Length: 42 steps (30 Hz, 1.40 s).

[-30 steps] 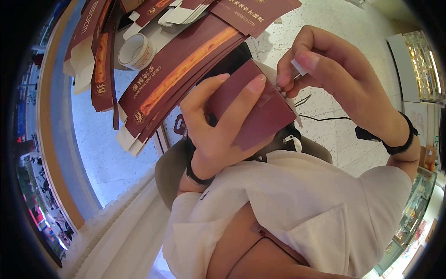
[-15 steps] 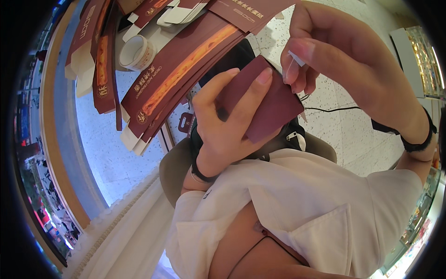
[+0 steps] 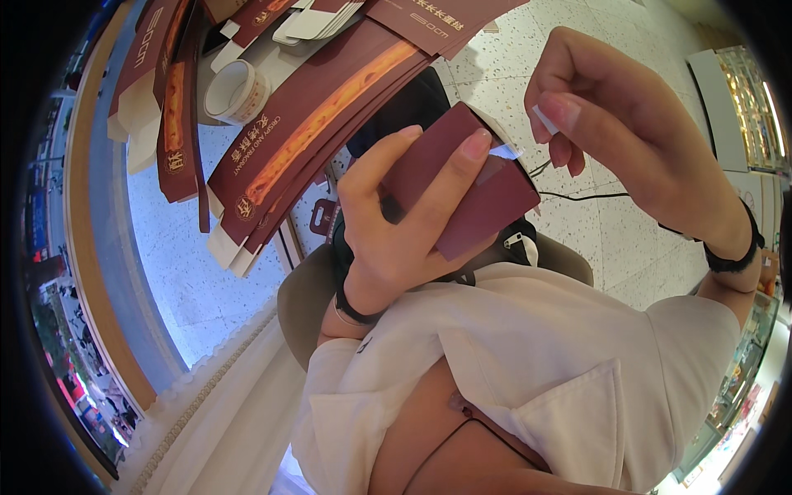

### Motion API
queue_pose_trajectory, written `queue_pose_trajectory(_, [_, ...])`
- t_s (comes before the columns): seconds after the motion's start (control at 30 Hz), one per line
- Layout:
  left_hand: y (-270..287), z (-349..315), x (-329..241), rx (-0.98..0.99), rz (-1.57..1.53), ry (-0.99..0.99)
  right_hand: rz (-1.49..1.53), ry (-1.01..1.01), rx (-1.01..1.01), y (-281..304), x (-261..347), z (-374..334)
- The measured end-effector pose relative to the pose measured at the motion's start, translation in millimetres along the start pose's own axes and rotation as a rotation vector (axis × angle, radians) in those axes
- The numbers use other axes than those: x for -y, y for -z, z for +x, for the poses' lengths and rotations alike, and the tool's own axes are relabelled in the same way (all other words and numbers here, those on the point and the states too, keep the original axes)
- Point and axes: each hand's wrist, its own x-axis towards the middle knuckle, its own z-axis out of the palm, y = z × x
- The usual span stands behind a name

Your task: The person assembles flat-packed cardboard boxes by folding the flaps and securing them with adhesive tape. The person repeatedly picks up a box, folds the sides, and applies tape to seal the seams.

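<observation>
Drawn clear, right hand [image 3: 631,144] pinches a small white paperlike tab [image 3: 544,121]; left hand [image 3: 386,239] clasps a maroon cardboard box [image 3: 488,205], ideally without denting.

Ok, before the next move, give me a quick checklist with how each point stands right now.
1. Left hand gripping the maroon box: ok, fingers spread across it.
2. Right hand holding the small white piece: ok, pinched at the thumb tip.
3. Right hand apart from the box: ok, a gap shows between them.
4. Shiny strip at the box edge lying flat: cannot tell, glare.
5. Underside of the box closed: cannot tell, hidden.
6. White roll in view: ok, near the maroon packaging.
</observation>
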Motion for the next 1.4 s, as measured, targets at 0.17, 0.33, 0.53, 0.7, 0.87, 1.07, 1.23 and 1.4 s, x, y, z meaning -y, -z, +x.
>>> queue_pose_trajectory(0.17, [1.9, 0.0, -1.6, -0.002, 0.021, 0.01, -0.018, 0.058, -0.018, -0.8, -2.8, 1.4])
queue_pose_trajectory(0.33, [-1.1, -2.2, -0.8, -0.066, -0.031, 0.017, 0.062, 0.118, -0.013, -6.5, -6.3, 3.2])
queue_pose_trajectory(0.53, [3.0, -0.6, 2.8, -0.039, -0.015, 0.0, 0.139, 0.161, 0.024, -11.6, -12.5, 7.2])
queue_pose_trajectory(0.7, [8.2, -3.6, 7.7, 0.024, -0.001, -0.05, 0.228, 0.187, 0.037, -15.8, -14.6, 11.4])
queue_pose_trajectory(0.87, [9.1, -6.4, 11.6, -0.015, -0.024, -0.085, 0.241, 0.183, 0.034, -20.2, -16.3, 11.2])
queue_pose_trajectory(1.07, [7.8, -5.0, 11.0, -0.007, 0.047, -0.116, 0.368, 0.135, -0.019, -25.6, -23.7, 7.1])
queue_pose_trajectory(1.23, [11.2, -3.7, 8.7, 0.011, 0.038, -0.08, 0.34, 0.108, -0.003, -25.8, -25.7, 7.0])
queue_pose_trajectory(1.4, [18.3, -2.8, 20.0, 0.032, -0.031, -0.155, 0.365, 0.12, 0.029, -31.9, -28.5, 9.3])
